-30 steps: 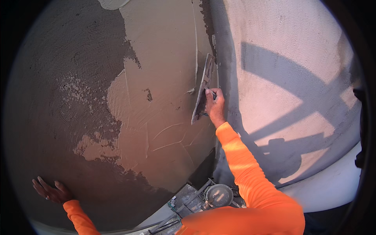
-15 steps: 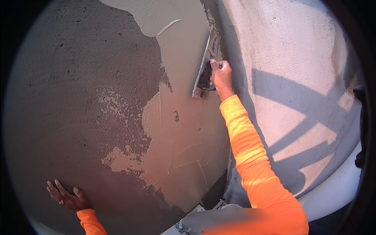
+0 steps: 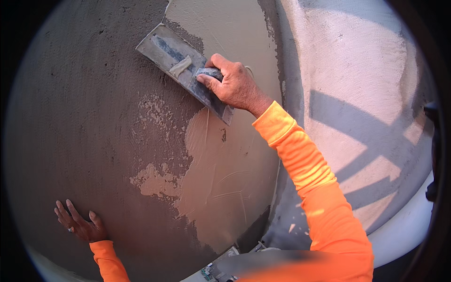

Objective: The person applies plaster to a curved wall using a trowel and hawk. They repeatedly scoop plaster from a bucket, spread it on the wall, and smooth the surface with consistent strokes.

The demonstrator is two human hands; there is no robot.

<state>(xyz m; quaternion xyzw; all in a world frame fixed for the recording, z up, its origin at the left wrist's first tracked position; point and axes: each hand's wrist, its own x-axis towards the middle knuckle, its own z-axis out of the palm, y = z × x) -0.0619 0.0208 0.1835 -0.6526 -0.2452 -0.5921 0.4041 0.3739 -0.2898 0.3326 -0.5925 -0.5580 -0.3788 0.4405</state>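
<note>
Bright sunlight is thrown across a pale, rough wall (image 3: 347, 56) on the right, over which broad grey shadows (image 3: 347, 113) are cast. On the left, a darker wall surface (image 3: 94, 117) is seen, partly covered by a smooth coat of beige plaster (image 3: 230, 164). This coat is spread from the far edge down toward the near middle; its left border is left ragged, and a thin, patchy smear (image 3: 157, 181) is found just beside it.

A flat rectangular trowel (image 3: 174, 56) is held in the far middle of the scene, slanted from far left to near right, across the border between the dark surface and the plaster. Its handle (image 3: 211, 73) is gripped by the right hand (image 3: 235, 84), whose fingers (image 3: 221, 62) are closed around it, with the thumb laid along the near side. A lump of paste (image 3: 182, 66) is carried on the back of the blade, just left of the handle.

At the near left, the left hand (image 3: 82, 225) is laid against the dark surface with its fingers spread apart and nothing grasped; how firmly it is pressed cannot be told. A ring (image 3: 71, 230) is worn on it. Both arms are covered by orange sleeves (image 3: 310, 178). At the near edge, some grey equipment (image 3: 216, 270) is partly hidden, and its kind cannot be made out.
</note>
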